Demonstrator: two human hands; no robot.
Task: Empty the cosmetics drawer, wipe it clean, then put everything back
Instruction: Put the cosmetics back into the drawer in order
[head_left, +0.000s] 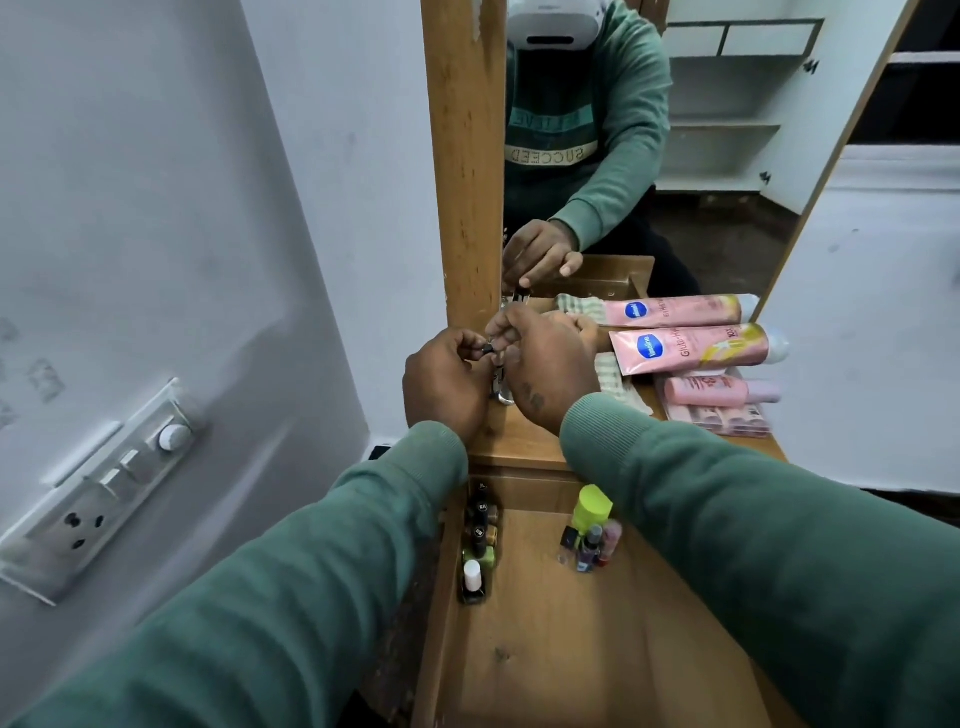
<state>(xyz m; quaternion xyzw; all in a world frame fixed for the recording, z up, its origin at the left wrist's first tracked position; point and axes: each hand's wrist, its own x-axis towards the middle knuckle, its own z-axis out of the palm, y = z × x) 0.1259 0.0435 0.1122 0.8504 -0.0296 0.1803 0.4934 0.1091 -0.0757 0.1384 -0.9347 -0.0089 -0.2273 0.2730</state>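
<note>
Left hand on small black cap

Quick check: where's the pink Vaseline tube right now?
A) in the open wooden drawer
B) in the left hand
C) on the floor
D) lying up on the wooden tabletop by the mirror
D: the pink Vaseline tube lies on its side among other things on the wooden tabletop at the foot of the mirror, above the open wooden drawer. The left hand and right hand pinch only a small black-tipped item.
</note>
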